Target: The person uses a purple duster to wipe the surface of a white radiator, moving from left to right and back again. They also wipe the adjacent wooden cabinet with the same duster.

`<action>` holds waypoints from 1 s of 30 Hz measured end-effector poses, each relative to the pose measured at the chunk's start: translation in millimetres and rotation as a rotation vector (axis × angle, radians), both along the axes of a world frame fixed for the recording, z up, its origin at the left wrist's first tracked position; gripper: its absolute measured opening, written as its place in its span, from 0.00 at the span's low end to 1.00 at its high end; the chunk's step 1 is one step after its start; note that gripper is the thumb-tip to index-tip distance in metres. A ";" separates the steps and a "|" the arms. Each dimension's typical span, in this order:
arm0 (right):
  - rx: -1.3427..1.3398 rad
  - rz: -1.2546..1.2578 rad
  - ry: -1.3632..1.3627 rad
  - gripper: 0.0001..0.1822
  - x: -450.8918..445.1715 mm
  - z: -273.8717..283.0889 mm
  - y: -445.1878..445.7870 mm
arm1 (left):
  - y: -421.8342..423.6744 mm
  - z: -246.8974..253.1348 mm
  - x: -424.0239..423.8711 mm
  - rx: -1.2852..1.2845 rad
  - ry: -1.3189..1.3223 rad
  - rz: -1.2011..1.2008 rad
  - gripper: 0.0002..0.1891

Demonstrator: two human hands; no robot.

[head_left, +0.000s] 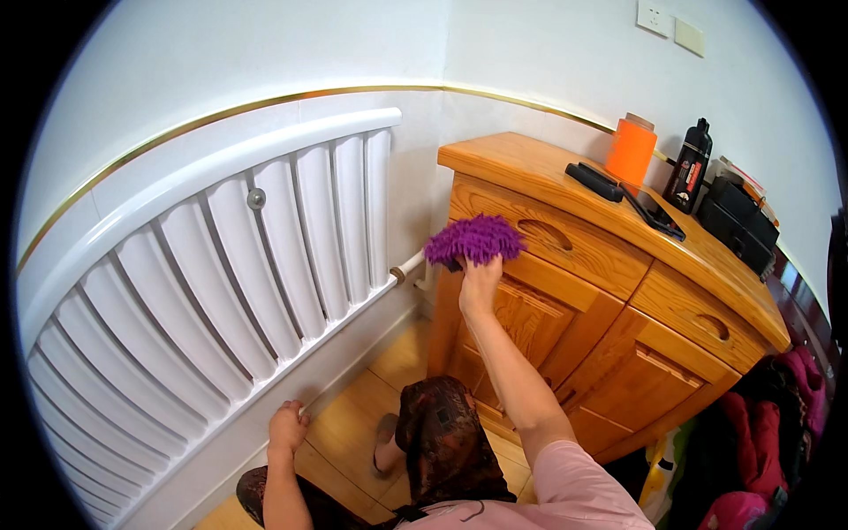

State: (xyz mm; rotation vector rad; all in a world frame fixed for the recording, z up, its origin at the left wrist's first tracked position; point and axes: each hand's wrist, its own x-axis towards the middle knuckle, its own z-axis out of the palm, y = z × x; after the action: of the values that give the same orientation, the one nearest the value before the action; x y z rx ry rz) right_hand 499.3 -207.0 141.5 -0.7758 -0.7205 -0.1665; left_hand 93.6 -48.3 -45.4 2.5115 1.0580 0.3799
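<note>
My right hand [481,281] grips a purple chenille duster [476,240] from below. The duster's shaggy strands are level with the top left drawer [550,228] of a wooden cabinet [517,311]; whether they touch its front, I cannot tell. Its underside and handle are mostly hidden by my fingers. Low on the left, my left hand [288,425] is held with curled fingers, close to the lower edge of a white column radiator [232,265]. A small pale spot shows at its fingertips, too unclear to name.
On the cabinet top [517,149] stand an orange container [631,149], a black bottle [689,165] and a black box [739,218]. A dark case [594,181] lies nearer its front edge. A white pipe [412,263] joins the radiator. Clothes [755,437] are heaped at right.
</note>
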 end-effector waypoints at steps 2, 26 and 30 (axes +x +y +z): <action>-0.079 -0.042 0.066 0.14 -9.9 -21.1 -10.3 | 0.8 -4.3 -0.9 0.018 -0.012 -0.020 0.16; -0.131 -0.188 -0.018 0.15 -3.5 14.1 -41.2 | 0.7 -2.1 51.1 -0.034 0.098 -0.107 0.19; -0.174 -0.126 0.049 0.14 -19.8 -38.1 -43.4 | 5.9 -8.4 35.3 -0.013 0.076 -0.101 0.19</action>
State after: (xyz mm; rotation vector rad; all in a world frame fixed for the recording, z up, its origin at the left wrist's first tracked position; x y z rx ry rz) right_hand 479.4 -250.4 103.4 -0.9892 -0.6458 -0.2003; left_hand 128.8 -42.4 -53.8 2.5734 0.9531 0.2497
